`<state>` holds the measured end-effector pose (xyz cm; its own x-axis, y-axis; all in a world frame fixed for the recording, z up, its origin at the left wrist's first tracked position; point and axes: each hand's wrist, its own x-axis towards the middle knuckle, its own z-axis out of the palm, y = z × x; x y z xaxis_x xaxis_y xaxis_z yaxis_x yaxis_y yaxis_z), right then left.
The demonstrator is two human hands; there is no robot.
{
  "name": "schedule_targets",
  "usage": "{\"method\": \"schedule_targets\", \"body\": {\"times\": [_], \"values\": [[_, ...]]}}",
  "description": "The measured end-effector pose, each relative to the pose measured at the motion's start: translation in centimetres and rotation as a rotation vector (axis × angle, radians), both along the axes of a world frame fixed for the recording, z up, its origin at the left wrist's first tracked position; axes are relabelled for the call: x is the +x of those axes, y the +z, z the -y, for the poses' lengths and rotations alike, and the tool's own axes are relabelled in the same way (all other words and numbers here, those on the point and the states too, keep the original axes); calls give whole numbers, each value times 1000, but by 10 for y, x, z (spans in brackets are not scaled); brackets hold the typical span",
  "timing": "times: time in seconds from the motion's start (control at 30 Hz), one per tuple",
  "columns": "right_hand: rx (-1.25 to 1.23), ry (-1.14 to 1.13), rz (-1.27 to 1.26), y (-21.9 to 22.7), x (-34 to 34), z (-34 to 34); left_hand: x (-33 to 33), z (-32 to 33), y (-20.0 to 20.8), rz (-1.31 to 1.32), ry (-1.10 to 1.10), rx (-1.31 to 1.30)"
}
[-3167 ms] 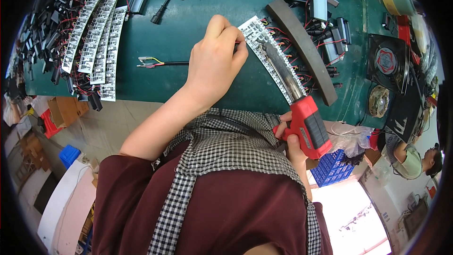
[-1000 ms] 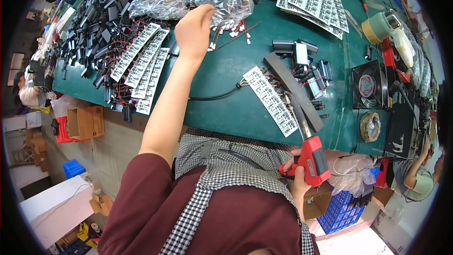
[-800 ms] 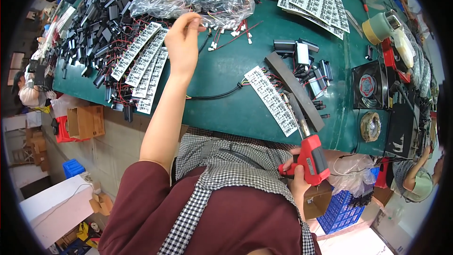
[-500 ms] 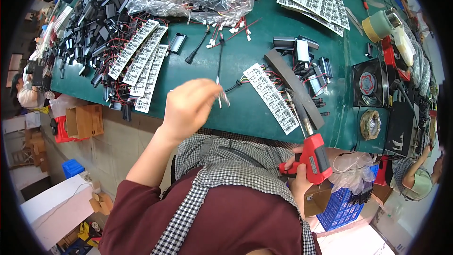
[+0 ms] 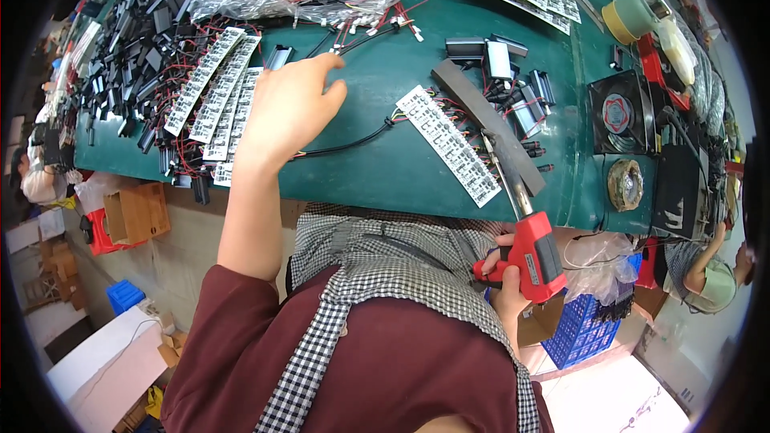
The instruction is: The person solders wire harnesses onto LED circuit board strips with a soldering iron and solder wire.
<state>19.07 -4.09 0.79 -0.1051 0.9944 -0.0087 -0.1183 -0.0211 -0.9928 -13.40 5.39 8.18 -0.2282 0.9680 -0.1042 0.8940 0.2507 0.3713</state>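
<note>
Moving farther forward since the frame half a second earlier, the left hand (image 5: 293, 112) is reaching above the green table (image 5: 381, 180), well left of the dark bar (image 5: 487, 126). Its index finger and thumb are standing visibly apart; whether the other, hidden fingers are gripping anything cannot be told. A short black cable (image 5: 370, 38) is lying just ahead of the fingertips, beyond and left of the bar. Nearer the bar's near end, the right hand (image 5: 507, 295) is curling its fingers around a red soldering gun (image 5: 531, 261), whose tip is pointing up along the bar's left side. Immediately left of the bar, a white circuit-board strip (image 5: 449, 147) is lying on the table, wires trailing from its edge.
</note>
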Motion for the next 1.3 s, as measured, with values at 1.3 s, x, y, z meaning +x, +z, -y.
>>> {"method": "schedule_targets", "body": {"times": [1.3], "values": [[-37,-23,-38,36,-47,-35,104,60,-30,1432,-108,-307]]}}
